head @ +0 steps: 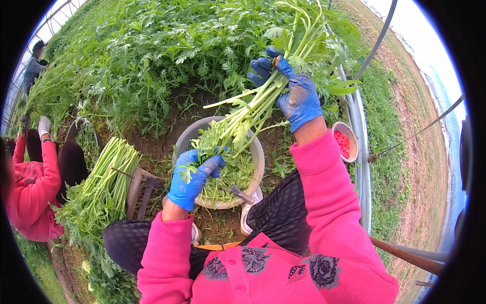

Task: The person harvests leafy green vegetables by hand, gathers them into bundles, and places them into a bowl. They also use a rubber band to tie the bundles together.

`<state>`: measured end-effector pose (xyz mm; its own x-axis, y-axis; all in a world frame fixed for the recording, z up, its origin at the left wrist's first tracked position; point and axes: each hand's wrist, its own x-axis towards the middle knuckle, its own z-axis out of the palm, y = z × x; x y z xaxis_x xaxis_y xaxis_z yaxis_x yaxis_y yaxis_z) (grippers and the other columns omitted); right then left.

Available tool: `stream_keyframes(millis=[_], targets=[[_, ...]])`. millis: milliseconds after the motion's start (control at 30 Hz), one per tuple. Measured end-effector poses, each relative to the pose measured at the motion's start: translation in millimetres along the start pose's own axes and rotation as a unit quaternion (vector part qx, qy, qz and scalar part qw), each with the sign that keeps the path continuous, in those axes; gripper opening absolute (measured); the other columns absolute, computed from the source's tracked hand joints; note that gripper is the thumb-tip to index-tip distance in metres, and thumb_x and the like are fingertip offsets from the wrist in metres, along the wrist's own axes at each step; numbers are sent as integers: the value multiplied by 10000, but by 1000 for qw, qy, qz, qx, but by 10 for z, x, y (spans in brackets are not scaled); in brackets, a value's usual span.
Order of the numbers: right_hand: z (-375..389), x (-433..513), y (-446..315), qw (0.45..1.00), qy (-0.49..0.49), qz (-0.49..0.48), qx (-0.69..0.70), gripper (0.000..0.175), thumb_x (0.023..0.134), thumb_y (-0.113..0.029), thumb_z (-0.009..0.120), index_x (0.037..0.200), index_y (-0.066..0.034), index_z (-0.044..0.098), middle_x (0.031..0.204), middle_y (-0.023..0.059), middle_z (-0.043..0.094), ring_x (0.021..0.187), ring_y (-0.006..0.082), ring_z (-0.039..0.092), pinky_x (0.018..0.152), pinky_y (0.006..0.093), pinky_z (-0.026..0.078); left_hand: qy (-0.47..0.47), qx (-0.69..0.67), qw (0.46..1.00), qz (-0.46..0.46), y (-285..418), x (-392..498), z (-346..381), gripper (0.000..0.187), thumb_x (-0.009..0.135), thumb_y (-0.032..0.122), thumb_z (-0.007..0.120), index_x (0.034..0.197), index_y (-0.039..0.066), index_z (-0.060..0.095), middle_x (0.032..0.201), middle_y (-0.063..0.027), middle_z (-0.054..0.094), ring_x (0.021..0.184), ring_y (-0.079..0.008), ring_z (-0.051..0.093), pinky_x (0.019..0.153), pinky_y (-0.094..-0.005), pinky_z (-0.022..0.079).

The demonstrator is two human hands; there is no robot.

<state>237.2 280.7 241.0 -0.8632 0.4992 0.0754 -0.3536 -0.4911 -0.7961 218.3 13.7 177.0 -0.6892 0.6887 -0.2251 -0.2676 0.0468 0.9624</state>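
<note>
A bunch of leafy green stalks (262,99) lies slantwise between my hands, over a round grey tub (258,155) of loose leaves and trimmings. My right hand (294,89), in a blue glove, grips the bunch below its leafy top, thumb across the stalks. My left hand (197,173), also in a blue glove, pinches leaves near the lower end, above the tub's left side. A tool with a short handle (242,193) rests on the tub's near rim. To the left, a large pile of cut stalks (114,167) lies against a small wooden stand (137,190).
Dense leafy plants (152,57) grow ahead. A small bowl of red pieces (343,142) stands at right beside a plastic-covered edge (358,125). At left a person in a pink top (36,182) holds plants near a second tub (85,131); another person (33,68) stands farther back.
</note>
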Motion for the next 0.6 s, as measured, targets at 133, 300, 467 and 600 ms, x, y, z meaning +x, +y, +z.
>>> stream_keyframes(millis=[133,300,467,600], targets=[[41,-49,-50,998,-34,-6,43,340,945,-190,558,1210,23,545,1010,199,666,945,321,668,806,489,576,-3,-16,1000,18,8,-60,5,215,905,160,625,1071,33,678,835,-33,696,606,-53,543,561,-199,438],[134,-122,18,993,-53,45,98,242,909,-138,626,1117,-22,583,983,145,668,891,321,684,751,488,594,-3,-50,999,-6,9,-18,117,188,908,149,628,1055,43,677,815,-29,702,558,-49,514,529,-199,416],[189,-178,30,993,-59,52,93,292,928,-139,600,1181,3,568,965,160,672,920,297,677,814,486,578,95,-80,991,42,64,17,221,195,868,106,680,1054,46,671,859,-48,704,579,-77,594,488,-181,365],[231,-188,28,994,-57,47,81,269,937,-124,580,1181,-12,572,971,159,671,916,306,678,819,492,576,154,-118,981,-11,96,15,226,214,872,80,673,1071,9,641,869,-87,702,633,-120,634,515,-200,424]])
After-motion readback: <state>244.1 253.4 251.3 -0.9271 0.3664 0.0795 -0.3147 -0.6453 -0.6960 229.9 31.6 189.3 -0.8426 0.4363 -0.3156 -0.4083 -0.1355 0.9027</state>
